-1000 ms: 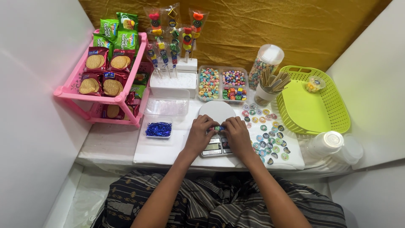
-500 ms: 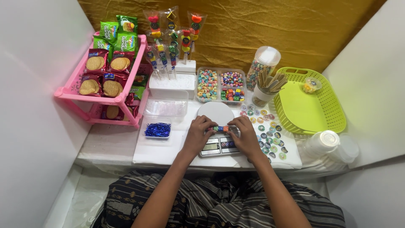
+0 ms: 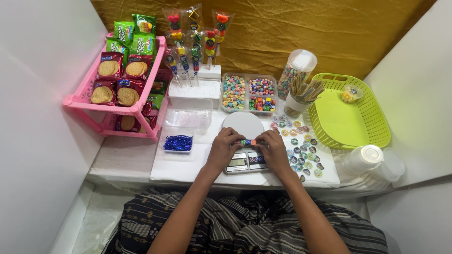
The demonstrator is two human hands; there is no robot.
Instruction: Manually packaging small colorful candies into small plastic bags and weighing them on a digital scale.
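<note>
Candy skewer (image 3: 246, 142), mostly hidden between pinching fingers, was gripped at both ends by the left hand (image 3: 225, 149) and right hand (image 3: 274, 151) above the kitchen scale (image 3: 246, 162), whose display was partly covered.

Bare white surface (image 3: 127, 162) lay open at the left front. A pink rack (image 3: 123, 106) blocked the far left, a green basket (image 3: 351, 113) the right; round stickers (image 3: 301, 148) and a digital scale (image 3: 245, 153) crowded the middle.
</note>
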